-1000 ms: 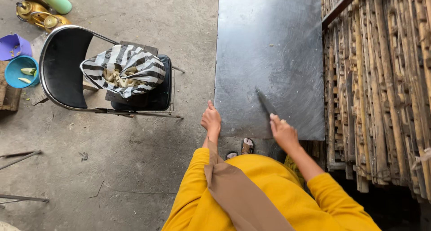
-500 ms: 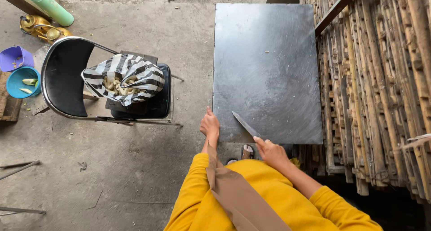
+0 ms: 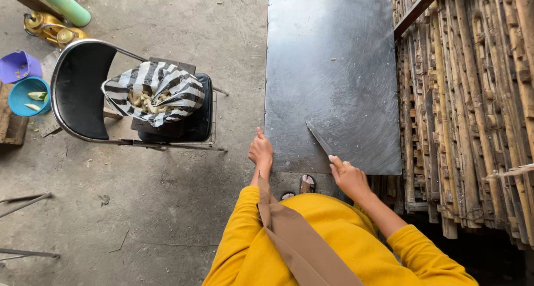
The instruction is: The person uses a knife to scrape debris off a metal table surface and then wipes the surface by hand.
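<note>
Knife drawn back to the slab's near edge

Knife with a long dark blade (image 3: 319, 138) lies flat on the dark rectangular slab surface (image 3: 334, 52), gripped by the right hand (image 3: 347, 174), nearer the person than a second ago. The left hand (image 3: 260, 151), fingers together and holding nothing, stays at the slab's left edge.

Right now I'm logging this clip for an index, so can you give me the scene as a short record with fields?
Setting: concrete floor, seen from above
Left hand: open, at the near left edge of the dark tabletop
Right hand: grips a knife, blade lying across the tabletop
Left of the table: chair holding a striped bag
Right: stacked bamboo poles
Far left: blue bowl, purple tub, green bottle
Clothing: yellow top
</note>
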